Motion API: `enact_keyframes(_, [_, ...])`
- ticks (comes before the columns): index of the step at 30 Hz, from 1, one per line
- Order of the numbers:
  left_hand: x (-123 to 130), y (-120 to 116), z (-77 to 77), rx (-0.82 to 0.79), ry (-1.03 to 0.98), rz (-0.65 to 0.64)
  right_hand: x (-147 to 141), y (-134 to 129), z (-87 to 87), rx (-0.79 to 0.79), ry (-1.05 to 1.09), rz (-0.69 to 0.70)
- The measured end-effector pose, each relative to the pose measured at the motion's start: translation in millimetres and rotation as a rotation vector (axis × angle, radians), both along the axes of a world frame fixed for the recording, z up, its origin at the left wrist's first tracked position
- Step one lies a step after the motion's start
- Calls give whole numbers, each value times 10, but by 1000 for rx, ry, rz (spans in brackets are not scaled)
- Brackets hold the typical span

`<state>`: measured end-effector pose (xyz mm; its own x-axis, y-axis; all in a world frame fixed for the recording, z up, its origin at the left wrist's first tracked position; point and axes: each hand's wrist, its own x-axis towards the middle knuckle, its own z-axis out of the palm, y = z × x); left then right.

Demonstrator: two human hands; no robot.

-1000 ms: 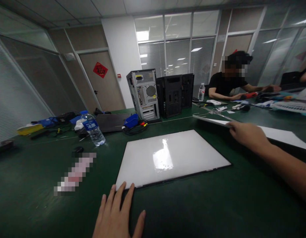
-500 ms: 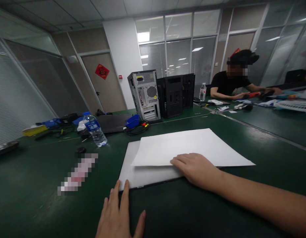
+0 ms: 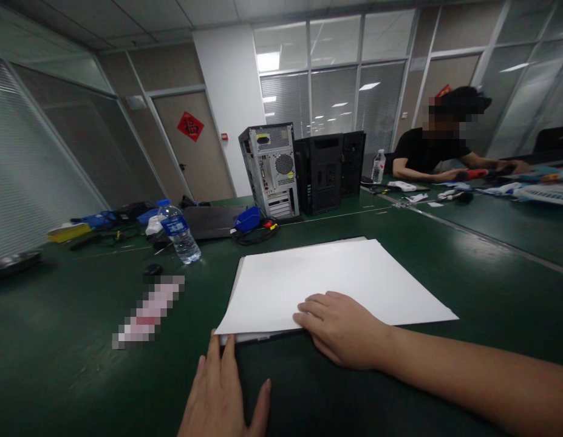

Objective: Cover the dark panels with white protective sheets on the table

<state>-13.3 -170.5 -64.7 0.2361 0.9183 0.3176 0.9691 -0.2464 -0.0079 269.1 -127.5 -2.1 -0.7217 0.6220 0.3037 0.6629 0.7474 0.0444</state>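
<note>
A large white sheet (image 3: 303,270) lies over a flat, dark-edged panel (image 3: 251,338), whose pale surface shows along the near and left sides. The sheet juts out past the panel on the right. My right hand (image 3: 342,331) is closed on the sheet's near edge, fingers on top and the thumb hidden. At the panel's near left corner, my left hand (image 3: 220,388) has its fingers spread, with two fingertips at the sheet's corner and the panel edge. It grips nothing.
Beyond the sheet stand a computer case (image 3: 274,173) and black case panels (image 3: 327,173). A water bottle (image 3: 181,233) and a blue object with a cable (image 3: 248,220) are at left. Across the green table (image 3: 81,303), a person (image 3: 431,155) handles a red tool.
My right hand has brought the white sheet left and nearer, so it covers more of the panel. My left hand stays by the corner. The view has shifted slightly.
</note>
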Motion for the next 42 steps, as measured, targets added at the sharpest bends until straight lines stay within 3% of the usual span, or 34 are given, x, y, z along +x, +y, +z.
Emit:
enact_keyframes(8, [-13,3,12,-29,19,18,42,38,21,-46,24,25])
enact_keyframes(19, [-22,8,37,55,48,50,78,61,-15,-102,45,34])
enact_keyframes(30, [127,-1,219,-47,55,79,76,46,-24,-167,89,-1])
enact_keyframes(42, [124,27,220,-114,73,32,121,67,19,-336,174,-23])
